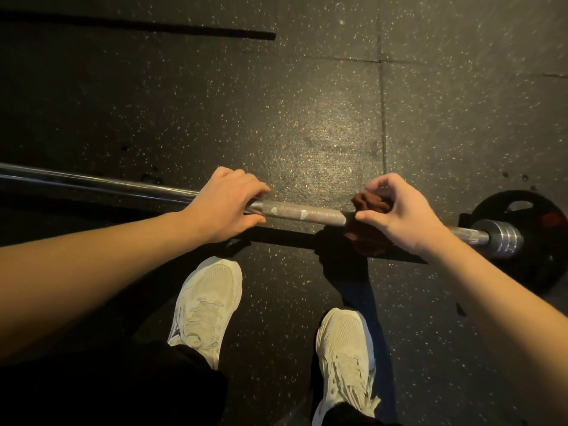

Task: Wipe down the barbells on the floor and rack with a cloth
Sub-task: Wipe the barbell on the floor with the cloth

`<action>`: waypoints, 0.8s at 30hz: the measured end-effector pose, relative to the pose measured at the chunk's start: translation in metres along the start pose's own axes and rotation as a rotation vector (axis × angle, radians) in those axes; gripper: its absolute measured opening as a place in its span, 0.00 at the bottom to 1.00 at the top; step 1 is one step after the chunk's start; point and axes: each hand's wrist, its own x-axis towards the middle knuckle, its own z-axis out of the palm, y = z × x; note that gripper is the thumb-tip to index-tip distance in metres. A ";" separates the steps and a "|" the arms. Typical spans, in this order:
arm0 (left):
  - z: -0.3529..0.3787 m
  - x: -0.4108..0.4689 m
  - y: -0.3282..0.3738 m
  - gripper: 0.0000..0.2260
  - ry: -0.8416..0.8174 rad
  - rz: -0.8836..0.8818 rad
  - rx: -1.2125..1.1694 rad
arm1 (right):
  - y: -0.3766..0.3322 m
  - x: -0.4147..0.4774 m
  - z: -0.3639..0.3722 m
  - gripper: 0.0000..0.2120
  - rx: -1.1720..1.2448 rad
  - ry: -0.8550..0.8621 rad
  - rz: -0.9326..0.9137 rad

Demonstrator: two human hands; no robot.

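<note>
Two pale shoes (209, 305) stand nearest on the speckled floor (307, 133). Just beyond them the bar (295, 212) lies left to right, with a black plate (522, 210) on its right end. The left hand (227, 207) curls over the bar, gripping it. The right hand (399, 213) pinches a reddish cloth (365, 201) between bent fingers and thumb; the cloth seems wrapped round the bar. Far left lies a dark strip (138, 26).

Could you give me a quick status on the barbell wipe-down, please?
Left hand grips the barbell. Right hand holds cloth against it. Weight plate beyond, nothing between.
</note>
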 end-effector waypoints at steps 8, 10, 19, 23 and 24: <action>0.009 -0.006 -0.003 0.13 0.100 0.009 -0.052 | -0.051 0.021 0.108 0.16 -0.404 0.177 -0.602; 0.010 -0.008 -0.002 0.12 0.130 -0.003 -0.088 | -0.049 0.015 0.121 0.18 -0.488 0.171 -0.650; 0.012 -0.008 0.000 0.12 0.126 -0.020 -0.135 | -0.042 0.015 0.112 0.10 -0.528 0.258 -0.688; 0.009 -0.007 -0.005 0.10 0.072 -0.008 -0.130 | -0.056 0.027 0.122 0.11 -0.519 0.180 -0.749; 0.009 -0.007 -0.006 0.10 0.069 -0.005 -0.135 | -0.051 0.027 0.117 0.12 -0.523 0.165 -0.773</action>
